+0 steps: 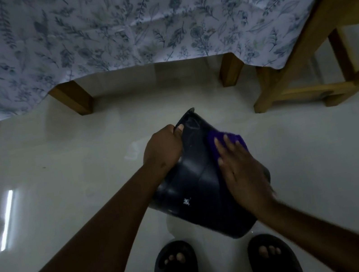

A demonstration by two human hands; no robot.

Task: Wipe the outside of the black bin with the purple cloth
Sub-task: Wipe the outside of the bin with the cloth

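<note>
Now the left hand (164, 149) is closed on the rim of the bin (195, 180), tilting it; just right of it, the right hand (242, 168) lies flat, fingers spread, pressing the cloth (226, 136) onto the bin's outer wall; to wipe well, I judge, keep the rim grip firm, sweep in overlapping strokes, and turn the bin; one bin, one cloth, two hands.

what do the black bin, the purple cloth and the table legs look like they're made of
The black bin looks like smooth, glossy moulded plastic: light streaks run along its curved wall. The purple cloth looks like a soft, fuzzy fabric, perhaps microfibre, with a matte, napped surface. The brown table legs look like finished wood, square-cut and warm-toned, though grain is too dim to confirm.
</note>
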